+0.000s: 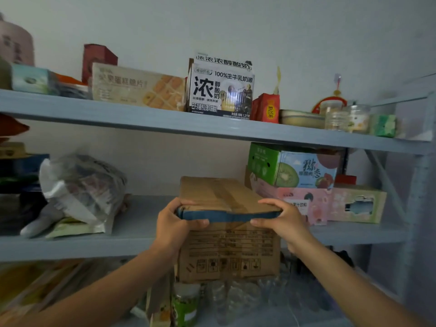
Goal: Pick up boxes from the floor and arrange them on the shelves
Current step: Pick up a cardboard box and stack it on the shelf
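Left hand [179,223] and right hand [285,220] grasp the cardboard box [226,251] by its near top corners, holding it at the front of the middle shelf [132,232], between plastic bag [82,185] and pink carton [304,204]. Placing seems underway; next it likely needs sliding straight back into that gap

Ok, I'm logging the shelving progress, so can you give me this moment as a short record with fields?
held item: brown cardboard box with a blue tape strip
left hand: grips the box's top front edge, left end
right hand: grips the same edge, right end
target: grey-blue middle shelf; the box's front face covers its front edge
left neighbour: crumpled clear plastic bag
right neighbour: pink carton under a green kiwi-print carton
resting on shelf: cannot tell
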